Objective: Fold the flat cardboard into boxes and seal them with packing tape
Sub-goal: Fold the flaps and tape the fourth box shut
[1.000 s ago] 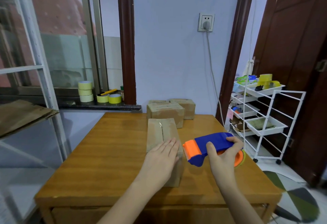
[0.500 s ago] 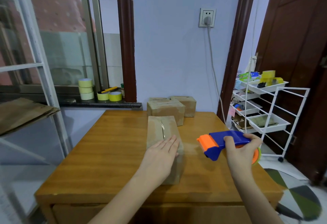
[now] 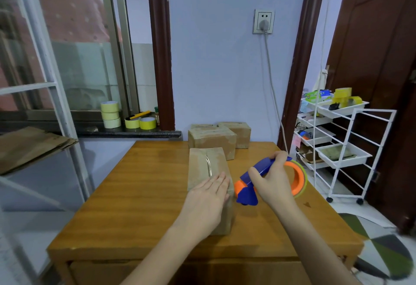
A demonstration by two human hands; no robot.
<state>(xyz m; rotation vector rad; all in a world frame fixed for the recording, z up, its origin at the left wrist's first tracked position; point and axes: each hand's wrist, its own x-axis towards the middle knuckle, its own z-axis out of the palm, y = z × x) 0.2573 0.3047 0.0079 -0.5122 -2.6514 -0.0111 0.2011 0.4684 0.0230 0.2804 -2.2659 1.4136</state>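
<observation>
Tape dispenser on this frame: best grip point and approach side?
Grip the tape dispenser by its blue body, from above and its right, as the right hand does: the orange nose points left at the box, and the roll fills the rear.

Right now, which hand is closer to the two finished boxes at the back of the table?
Right. The right hand, gripping the tape dispenser, is nearer the two boxes; the left hand rests on the front box.
</observation>
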